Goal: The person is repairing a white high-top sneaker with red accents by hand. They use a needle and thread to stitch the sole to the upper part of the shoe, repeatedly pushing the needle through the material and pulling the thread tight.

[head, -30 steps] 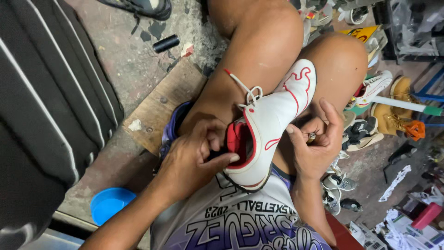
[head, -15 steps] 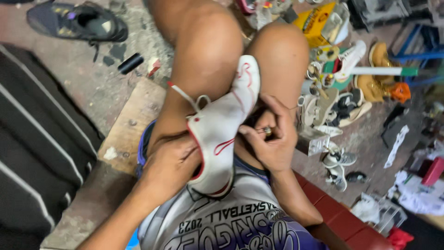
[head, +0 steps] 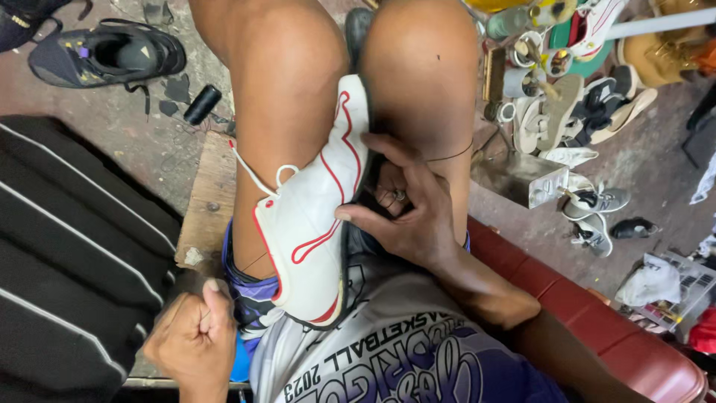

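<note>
Gripping a white shoe (head: 313, 224) wedged between the knees, the right hand (head: 406, 209) presses its thumb on the sole edge. The left hand (head: 195, 336), fisted, is drawn out beside a wooden board (head: 205, 201).

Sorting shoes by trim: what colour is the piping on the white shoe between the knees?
Red piping on the white shoe, clearest in the head view.
</note>
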